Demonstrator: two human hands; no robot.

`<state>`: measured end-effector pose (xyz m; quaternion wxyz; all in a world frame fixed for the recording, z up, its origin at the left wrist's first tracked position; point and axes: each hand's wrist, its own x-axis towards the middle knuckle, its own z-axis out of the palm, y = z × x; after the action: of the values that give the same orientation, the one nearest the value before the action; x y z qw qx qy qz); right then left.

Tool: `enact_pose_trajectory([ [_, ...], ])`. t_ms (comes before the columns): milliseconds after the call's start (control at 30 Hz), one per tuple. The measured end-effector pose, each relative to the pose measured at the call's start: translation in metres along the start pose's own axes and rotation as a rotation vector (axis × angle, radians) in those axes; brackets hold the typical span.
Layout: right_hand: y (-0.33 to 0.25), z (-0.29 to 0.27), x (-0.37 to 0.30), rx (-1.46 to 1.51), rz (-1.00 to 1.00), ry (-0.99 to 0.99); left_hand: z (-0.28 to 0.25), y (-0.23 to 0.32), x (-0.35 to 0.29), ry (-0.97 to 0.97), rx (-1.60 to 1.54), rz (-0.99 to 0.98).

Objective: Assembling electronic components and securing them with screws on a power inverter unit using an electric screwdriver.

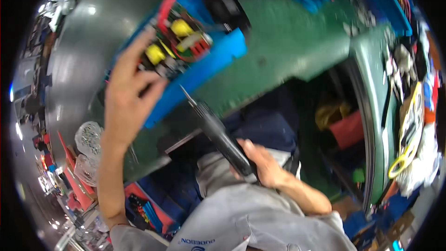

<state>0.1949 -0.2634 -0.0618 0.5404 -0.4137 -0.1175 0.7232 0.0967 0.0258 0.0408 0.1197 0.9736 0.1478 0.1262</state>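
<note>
My right hand (pixel 267 162) is wrapped around the rear of a black electric screwdriver (pixel 218 135). Its thin bit points up and left, toward a blue open casing (pixel 204 70) on the green bench. Inside that casing sit a circuit board with yellow transformers (pixel 181 28), a red block (pixel 200 46) and red wiring. A black end part (pixel 223 2) is at the far end. My left hand (pixel 125 88) reaches over the casing's left end with fingers spread, the fingertips at the board. Nothing shows between the fingers, though they are slightly blurred. The screwdriver's tip is apart from the casing.
The green bench (pixel 297 42) extends to the right, bearing a blue bin (pixel 381 0) and blurred parts at the back. Clear bags of small pieces (pixel 89 138) lie left of my forearm. A yellow-rimmed item (pixel 409 151) and crumpled plastic line the right side.
</note>
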Motion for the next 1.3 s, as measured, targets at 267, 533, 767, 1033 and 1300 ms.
enact_pose_trajectory([
  [267, -0.007, 0.010, -0.015, 0.066, 0.156, -0.004, -0.002, -0.006, -0.007, -0.040, -0.181, -0.069],
  [533, -0.022, 0.013, -0.006, 0.096, 0.256, -0.011, -0.006, -0.017, -0.009, -0.072, -0.264, -0.059],
  [767, -0.029, 0.023, -0.022, -0.108, 0.170, 0.110, -0.091, 0.055, -0.071, -0.466, 0.087, -0.534],
  [1033, -0.027, 0.018, -0.019, -0.171, 0.210, 0.160, -0.011, 0.009, -0.061, 0.304, -0.135, -0.250],
  [1300, -0.011, 0.023, -0.015, -0.279, 0.089, 0.292, -0.026, 0.016, -0.178, 0.468, 0.041, -1.129],
])
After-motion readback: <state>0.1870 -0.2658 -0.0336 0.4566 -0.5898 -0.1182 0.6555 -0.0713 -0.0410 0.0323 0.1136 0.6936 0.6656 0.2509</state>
